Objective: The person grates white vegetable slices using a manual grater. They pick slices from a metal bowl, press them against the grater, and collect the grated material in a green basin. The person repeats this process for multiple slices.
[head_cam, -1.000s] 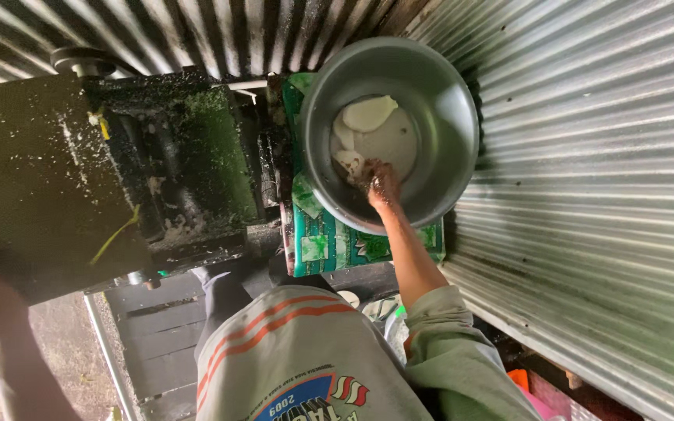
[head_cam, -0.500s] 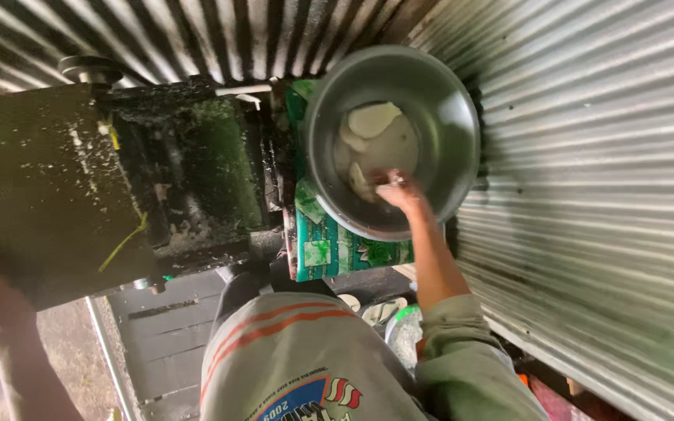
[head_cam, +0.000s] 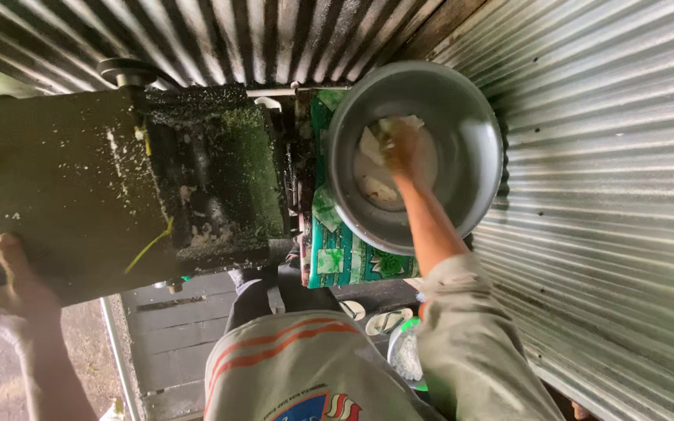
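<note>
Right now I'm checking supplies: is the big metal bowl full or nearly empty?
Nearly empty. The metal bowl shows mostly bare wall, with only a few pale pieces at the bottom, where the right hand reaches.

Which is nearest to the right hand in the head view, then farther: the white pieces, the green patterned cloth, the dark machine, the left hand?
1. White pieces: in the metal bowl, touching the right hand.
2. Green patterned cloth: under the bowl, below-left of it.
3. Dark machine: left of the bowl.
4. Left hand: far left, on the machine's edge.
</note>
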